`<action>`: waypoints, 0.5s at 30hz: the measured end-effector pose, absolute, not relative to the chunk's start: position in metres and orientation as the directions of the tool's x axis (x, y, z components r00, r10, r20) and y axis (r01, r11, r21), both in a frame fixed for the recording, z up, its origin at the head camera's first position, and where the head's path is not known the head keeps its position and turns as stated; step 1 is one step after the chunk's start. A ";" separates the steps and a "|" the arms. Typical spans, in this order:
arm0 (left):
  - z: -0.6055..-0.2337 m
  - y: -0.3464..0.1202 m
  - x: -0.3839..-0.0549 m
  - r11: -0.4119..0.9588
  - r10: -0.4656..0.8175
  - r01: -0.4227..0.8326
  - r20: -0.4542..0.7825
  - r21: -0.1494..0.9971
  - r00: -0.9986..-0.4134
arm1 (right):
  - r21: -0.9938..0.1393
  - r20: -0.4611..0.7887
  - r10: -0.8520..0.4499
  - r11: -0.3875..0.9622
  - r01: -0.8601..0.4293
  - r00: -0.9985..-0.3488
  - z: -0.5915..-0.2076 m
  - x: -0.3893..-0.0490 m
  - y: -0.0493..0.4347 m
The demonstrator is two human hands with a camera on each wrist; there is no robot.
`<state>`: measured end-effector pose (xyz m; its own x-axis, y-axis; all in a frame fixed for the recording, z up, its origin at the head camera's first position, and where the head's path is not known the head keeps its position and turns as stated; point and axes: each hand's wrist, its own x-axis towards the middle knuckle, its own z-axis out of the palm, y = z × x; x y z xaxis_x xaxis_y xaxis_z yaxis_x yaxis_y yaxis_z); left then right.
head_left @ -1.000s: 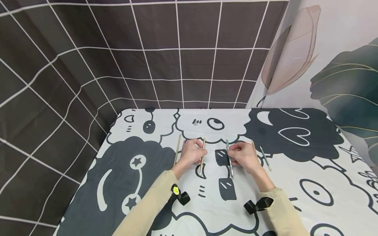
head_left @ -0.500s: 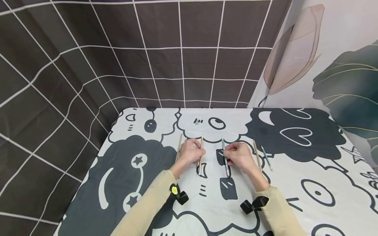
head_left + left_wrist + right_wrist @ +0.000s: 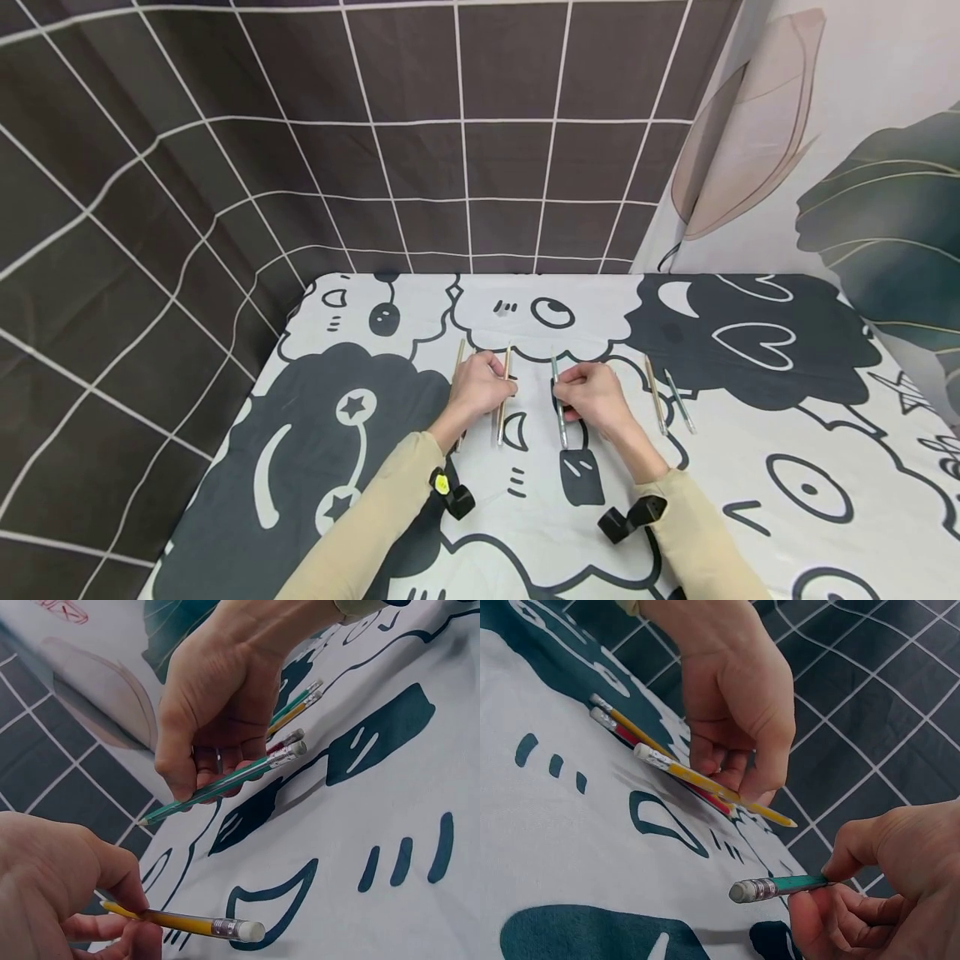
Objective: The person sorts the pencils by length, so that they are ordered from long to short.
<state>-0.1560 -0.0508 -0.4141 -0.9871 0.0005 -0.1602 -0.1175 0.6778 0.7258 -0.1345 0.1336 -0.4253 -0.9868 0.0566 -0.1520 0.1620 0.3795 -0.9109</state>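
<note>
My left hand (image 3: pixel 478 390) pinches a yellow pencil (image 3: pixel 187 922) between thumb and fingers, its white eraser end toward me. To the right, my right hand (image 3: pixel 602 398) pinches a green pencil (image 3: pixel 232 781), which also has a white eraser and points away. The two held pencils are roughly side by side with a gap between them. Right behind the green pencil, in the left wrist view, shows the end of a dark red pencil (image 3: pixel 285 741). Past my left hand, in the right wrist view, lie another yellow pencil (image 3: pixel 649 739) and a red pencil (image 3: pixel 622 729), partly hidden.
On the cloth right of my right hand lie a yellow pencil (image 3: pixel 655 396) and a green pencil (image 3: pixel 679 402), slightly slanted. A black and white patterned cloth (image 3: pixel 517 533) covers the table. A dark grid curtain (image 3: pixel 502 158) hangs along the back and left.
My right hand has moved left with the green pencil, uncovering the yellow pencil on its right. My left hand has shifted slightly left with its yellow pencil.
</note>
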 end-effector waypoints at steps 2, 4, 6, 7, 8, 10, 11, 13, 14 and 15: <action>-0.414 -0.052 -0.156 0.691 0.006 -0.098 -0.142 0.717 -0.990 | -0.908 -0.146 0.059 0.388 0.157 -0.988 -0.426 -0.134 0.131; -0.414 -0.054 -0.156 0.702 0.010 -0.080 -0.122 0.707 -0.992 | -0.906 -0.145 0.059 0.393 0.156 -0.988 -0.426 -0.134 0.129; -0.414 -0.056 -0.155 0.709 0.014 -0.065 -0.106 0.702 -0.994 | -0.903 -0.148 0.059 0.398 0.160 -0.987 -0.426 -0.133 0.127; -0.414 -0.056 -0.155 0.712 0.015 -0.058 -0.098 0.700 -0.995 | -0.902 -0.150 0.059 0.400 0.162 -0.987 -0.426 -0.133 0.126; -0.415 -0.057 -0.155 0.714 0.017 -0.051 -0.090 0.698 -0.996 | -0.902 -0.155 0.057 0.399 0.165 -0.986 -0.426 -0.133 0.125; -0.415 -0.059 -0.154 0.718 0.017 -0.045 -0.082 0.695 -0.996 | -0.900 -0.161 0.056 0.402 0.170 -0.985 -0.426 -0.133 0.122; -0.415 -0.059 -0.154 0.719 0.017 -0.042 -0.078 0.694 -0.997 | -0.899 -0.163 0.056 0.403 0.171 -0.985 -0.426 -0.133 0.121; -0.416 -0.061 -0.153 0.722 0.017 -0.039 -0.074 0.690 -0.997 | -0.899 -0.166 0.052 0.402 0.172 -0.985 -0.426 -0.133 0.119; -0.416 -0.061 -0.153 0.725 0.018 -0.037 -0.072 0.688 -0.997 | -0.900 -0.166 0.050 0.399 0.172 -0.985 -0.426 -0.133 0.119; -0.416 -0.062 -0.153 0.726 0.018 -0.036 -0.071 0.687 -0.997 | -0.901 -0.165 0.049 0.399 0.171 -0.985 -0.426 -0.133 0.118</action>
